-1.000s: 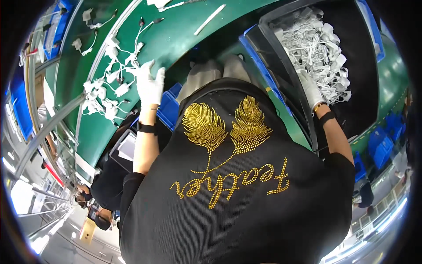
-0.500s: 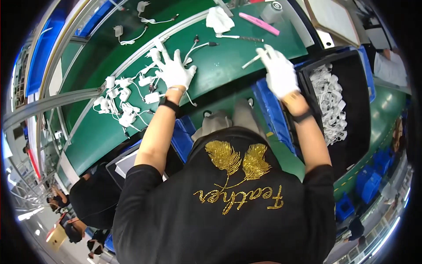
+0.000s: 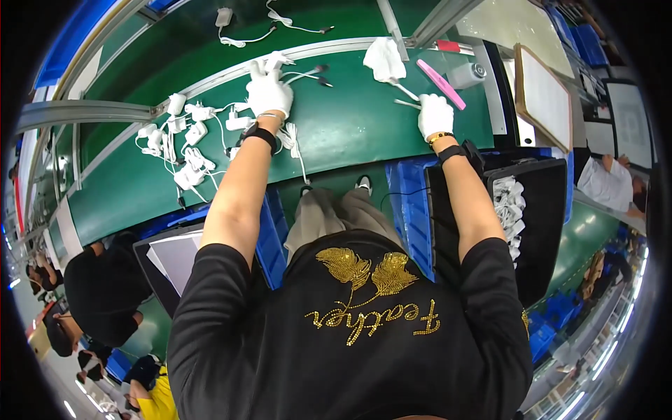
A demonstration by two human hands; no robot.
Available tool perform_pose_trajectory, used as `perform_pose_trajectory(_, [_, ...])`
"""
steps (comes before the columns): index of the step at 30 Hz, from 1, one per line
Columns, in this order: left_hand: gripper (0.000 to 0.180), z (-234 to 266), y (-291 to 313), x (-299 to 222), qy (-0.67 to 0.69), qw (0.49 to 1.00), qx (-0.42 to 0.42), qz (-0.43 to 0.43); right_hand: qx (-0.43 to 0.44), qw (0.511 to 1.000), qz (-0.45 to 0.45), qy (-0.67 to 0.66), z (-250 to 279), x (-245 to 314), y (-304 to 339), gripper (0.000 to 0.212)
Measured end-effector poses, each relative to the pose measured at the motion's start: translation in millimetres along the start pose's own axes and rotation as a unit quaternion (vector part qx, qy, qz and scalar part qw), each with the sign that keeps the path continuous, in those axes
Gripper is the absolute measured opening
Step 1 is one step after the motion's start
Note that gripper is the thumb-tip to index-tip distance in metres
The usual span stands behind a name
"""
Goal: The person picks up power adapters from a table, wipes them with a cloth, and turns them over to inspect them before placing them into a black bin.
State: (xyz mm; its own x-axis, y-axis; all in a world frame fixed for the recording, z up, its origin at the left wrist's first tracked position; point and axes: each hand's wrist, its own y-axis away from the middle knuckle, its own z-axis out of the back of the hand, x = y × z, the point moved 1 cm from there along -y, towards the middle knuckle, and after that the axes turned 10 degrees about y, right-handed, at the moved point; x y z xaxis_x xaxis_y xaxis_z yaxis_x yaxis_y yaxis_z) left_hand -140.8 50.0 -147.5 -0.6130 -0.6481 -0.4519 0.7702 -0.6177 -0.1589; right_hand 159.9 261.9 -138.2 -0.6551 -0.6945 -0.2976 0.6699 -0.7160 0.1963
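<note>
My left hand [image 3: 269,92], in a white glove, has its fingers bent round a white power adapter [image 3: 278,60] at the bench's far rail. Cables with dark plug ends [image 3: 322,75] lie just right of it. My gloved right hand [image 3: 435,116] is closed. A slim white stick [image 3: 407,104] pokes out of its left side. A second thin white tool [image 3: 404,90] reaches from the fingers toward a crumpled white cloth [image 3: 385,60]; its other end is hidden. Left of my left hand, several white adapters with cables [image 3: 189,140] lie in a loose pile.
A pink strip-like tool [image 3: 441,84] and a clear bottle [image 3: 467,75] are beyond my right hand. A black bin [image 3: 546,231] holds bundled adapters at right. More adapters [image 3: 222,19] lie past the metal rail [image 3: 315,49]. Other people work at left and far right.
My left hand has gone from spread fingers to bent ones at an adapter. My right hand has closed and come beside the thin tool near the cloth. The whole view has turned slightly.
</note>
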Motion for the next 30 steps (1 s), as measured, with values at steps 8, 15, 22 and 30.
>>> perform_pose_trajectory(8, [0.038, -6.6, -21.3, 94.8, 0.114, 0.979, -0.157, 0.063, -0.188, 0.960, -0.078, -0.190, 29.0, 24.2, -28.1, 0.037])
perform_pose_trajectory(15, [0.026, 29.5, -9.8, 87.4, 0.312, 0.918, -0.106, 0.219, -0.233, 0.966, -0.064, -0.092, 11.6, 89.5, -120.0, 0.042])
perform_pose_trajectory(22, [0.025, 37.6, 7.0, 142.6, 0.015, 0.989, -0.143, -0.026, -0.291, 0.837, 0.369, -0.280, 3.7, 147.1, -45.8, 0.028])
perform_pose_trajectory(30, [0.024, 56.8, 14.2, 144.9, 0.233, 0.945, -0.150, 0.173, -0.264, 0.777, 0.420, -0.387, 24.2, 147.3, -9.2, 0.026])
